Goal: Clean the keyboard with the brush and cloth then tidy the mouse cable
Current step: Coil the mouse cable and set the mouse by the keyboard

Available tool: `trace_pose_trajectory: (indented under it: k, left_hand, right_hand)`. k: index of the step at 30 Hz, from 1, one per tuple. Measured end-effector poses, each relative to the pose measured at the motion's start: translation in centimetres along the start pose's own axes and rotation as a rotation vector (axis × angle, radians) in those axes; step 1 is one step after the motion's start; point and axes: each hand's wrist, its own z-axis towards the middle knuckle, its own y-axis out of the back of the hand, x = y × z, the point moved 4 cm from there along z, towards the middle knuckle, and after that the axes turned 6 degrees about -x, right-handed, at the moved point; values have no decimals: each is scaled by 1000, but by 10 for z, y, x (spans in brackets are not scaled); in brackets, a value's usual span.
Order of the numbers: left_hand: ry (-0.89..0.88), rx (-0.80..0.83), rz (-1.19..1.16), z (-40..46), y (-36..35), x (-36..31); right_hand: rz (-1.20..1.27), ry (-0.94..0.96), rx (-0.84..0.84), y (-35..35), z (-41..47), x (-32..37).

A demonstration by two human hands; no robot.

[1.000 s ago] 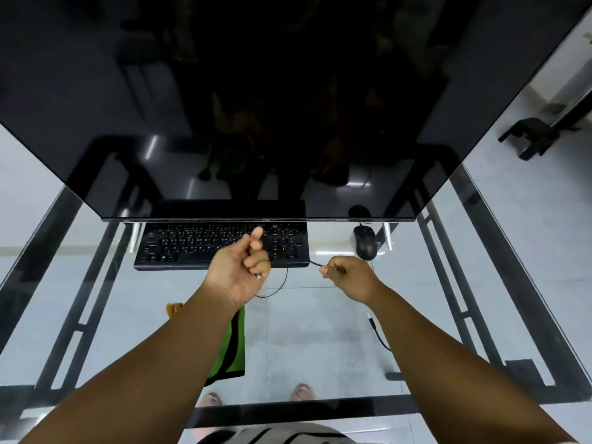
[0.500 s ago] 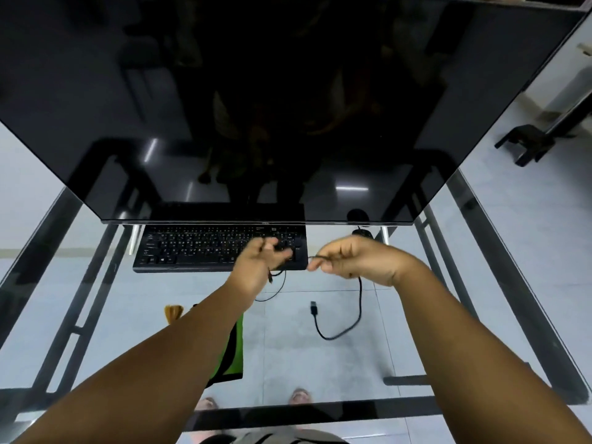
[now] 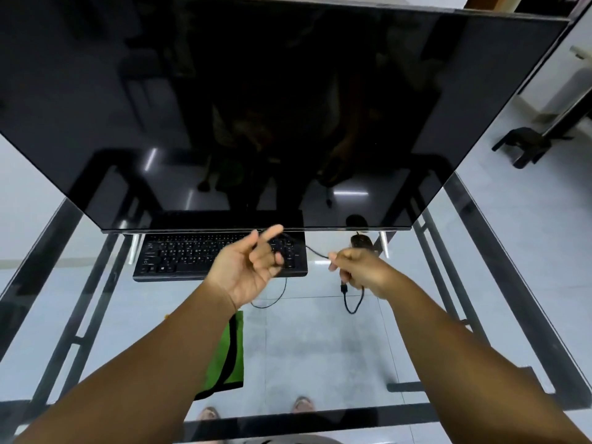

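A black keyboard (image 3: pixel 179 256) lies on the glass desk under the monitor's lower edge. The black mouse (image 3: pixel 361 241) sits to its right, partly hidden behind my right hand. My left hand (image 3: pixel 253 267) is raised palm-up over the keyboard's right end, with the thin black mouse cable (image 3: pixel 315 252) running around its fingers. My right hand (image 3: pixel 358 270) pinches the same cable, which hangs taut between the two hands. A loop with the USB plug (image 3: pixel 344 288) dangles below my right hand. A green and black cloth (image 3: pixel 229 354) lies by my left forearm. No brush can be seen.
A large dark monitor (image 3: pixel 272 107) fills the upper view and overhangs the keyboard. The glass desk (image 3: pixel 320 347) has a black metal frame along its sides and front. Feet show through the glass below. A black stand (image 3: pixel 528 145) sits on the floor at the right.
My left hand has turned palm-up and spread its fingers with the cable around them. My right hand has drawn the cable sideways to the right, and the hanging loop with the plug has shortened.
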Motion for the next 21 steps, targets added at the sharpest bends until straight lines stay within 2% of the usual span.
trace_pose_trajectory:
  k: [3, 6, 8, 12, 15, 19, 21]
  left_hand:
    - [-191, -189, -194, 7, 7, -16]
    - [-282, -287, -189, 11, 12, -18]
    - [-331, -333, -15, 16, 16, -17]
    - [-378, -396, 652, 20, 16, -10]
    - [-272, -304, 857, 20, 15, 6]
    - [-68, -72, 1218, 13, 18, 30]
    - [19, 34, 1220, 8, 17, 42]
  right_hand:
    - [-13, -36, 157, -19, -8, -6]
    - [-127, -33, 308, -28, -16, -3]
    - [-221, -19, 424, -30, -23, 2]
    - [-262, 53, 578, -24, -37, 20]
    - [-166, 140, 598, -8, -46, 39]
    - [13, 317, 506, 17, -46, 63]
    - [135, 344, 395, 26, -39, 70]
